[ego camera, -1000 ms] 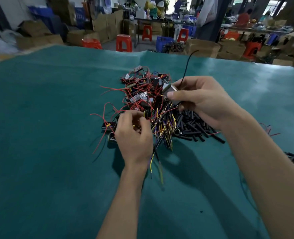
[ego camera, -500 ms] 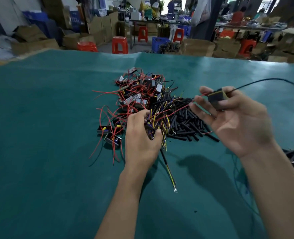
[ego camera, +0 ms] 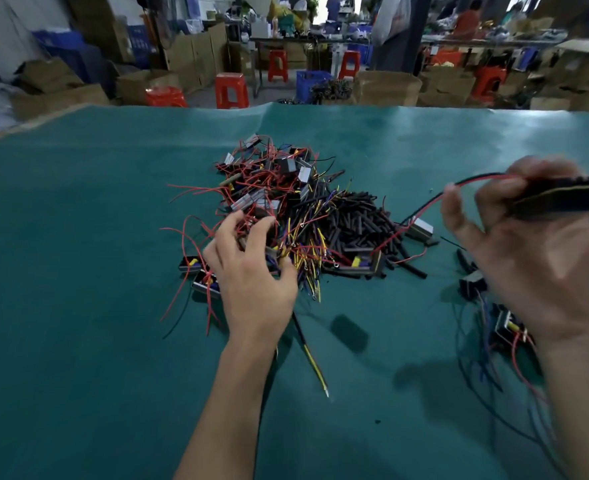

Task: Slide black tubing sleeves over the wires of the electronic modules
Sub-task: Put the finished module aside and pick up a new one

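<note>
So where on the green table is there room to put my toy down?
Bare green mat lies left of the wire pile, and behind it toward the far edge. Crowded: the pile under the left hand, and the modules below the right hand.

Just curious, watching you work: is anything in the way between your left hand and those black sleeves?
Yes. A tangle of yellow and red wires lies between the left hand and the sleeves heaped to its right; the fingers are already in that tangle.
</note>
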Available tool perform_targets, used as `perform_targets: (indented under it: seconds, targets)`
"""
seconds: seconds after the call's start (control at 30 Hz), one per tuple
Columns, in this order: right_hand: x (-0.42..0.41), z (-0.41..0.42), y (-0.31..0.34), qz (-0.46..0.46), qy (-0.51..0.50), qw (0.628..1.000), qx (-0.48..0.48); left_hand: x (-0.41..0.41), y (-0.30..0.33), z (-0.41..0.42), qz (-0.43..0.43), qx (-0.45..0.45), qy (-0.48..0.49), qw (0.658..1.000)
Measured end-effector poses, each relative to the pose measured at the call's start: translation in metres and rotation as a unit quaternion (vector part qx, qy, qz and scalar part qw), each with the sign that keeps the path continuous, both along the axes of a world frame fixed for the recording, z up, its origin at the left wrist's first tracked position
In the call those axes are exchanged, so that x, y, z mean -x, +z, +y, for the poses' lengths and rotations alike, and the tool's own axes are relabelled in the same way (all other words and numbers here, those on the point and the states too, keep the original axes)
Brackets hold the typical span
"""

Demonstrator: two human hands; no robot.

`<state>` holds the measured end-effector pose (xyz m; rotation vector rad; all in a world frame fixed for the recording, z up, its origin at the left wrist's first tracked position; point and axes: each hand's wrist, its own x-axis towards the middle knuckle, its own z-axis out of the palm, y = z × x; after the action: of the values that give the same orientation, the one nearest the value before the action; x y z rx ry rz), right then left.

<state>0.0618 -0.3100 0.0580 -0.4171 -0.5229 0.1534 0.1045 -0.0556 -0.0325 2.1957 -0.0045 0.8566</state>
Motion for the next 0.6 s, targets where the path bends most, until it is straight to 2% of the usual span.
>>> perform_targets:
  seconds: [0.1,0.2,0.33,0.43,0.57,0.6]
  targets:
    - [0.006,-0.002,-0.008,0.0,-0.048,0.993,0.108,0.006,0.007,-0.009,0.005,-0.094,-0.031,0.995]
    - [0.017,-0.003,-0.021,0.019,-0.096,0.974,0.206,0.014,0.006,-0.028,0.054,-0.156,-0.147,0.975]
    - [0.03,-0.012,-0.04,0.035,-0.173,0.899,0.401,0.017,-0.003,-0.04,0.113,-0.204,-0.206,0.95]
    - [0.038,-0.026,-0.051,0.0,-0.1,0.838,0.536,0.018,-0.006,-0.04,0.104,-0.178,-0.197,0.958]
    - [0.038,-0.042,-0.054,-0.056,0.061,0.775,0.627,0.02,-0.012,-0.047,0.109,-0.219,-0.189,0.951]
    - [0.038,-0.046,-0.053,-0.074,0.087,0.771,0.627,0.019,-0.014,-0.047,0.114,-0.223,-0.189,0.949]
